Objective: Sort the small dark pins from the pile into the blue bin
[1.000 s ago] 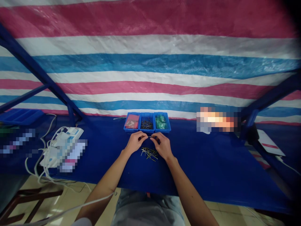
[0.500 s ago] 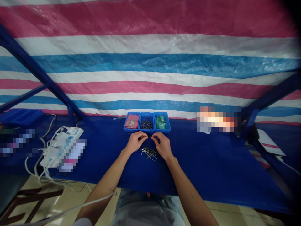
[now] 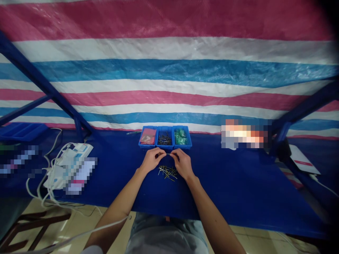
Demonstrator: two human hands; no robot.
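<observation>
Between my two hands, just in front of the bins, a thin metal rod (image 3: 168, 154) lies level; whether it is a screw or a plain pin is too small to tell. My left hand (image 3: 152, 159) pinches its left end with thumb and fingers. The right end sits in the closed fingertips of my right hand (image 3: 183, 163). Nearer me, a loose pile of thin brass and silver-coloured rods (image 3: 167, 173) lies on the blue table (image 3: 227, 190). The middle blue bin (image 3: 164, 145) holds dark screw-like pieces.
Left of it stands a blue bin (image 3: 147, 146) with pink and pale packets; right, a blue bin (image 3: 182, 146) with green bags. A white power strip (image 3: 79, 151) with tangled cables lies at left. Blue frame posts (image 3: 62, 102) slant at both sides before a striped sheet (image 3: 169, 84).
Both hands keep their pinch on the rod, with only a slight shift of the right fingers. The view has drifted a little; the pile and bins stay put.
</observation>
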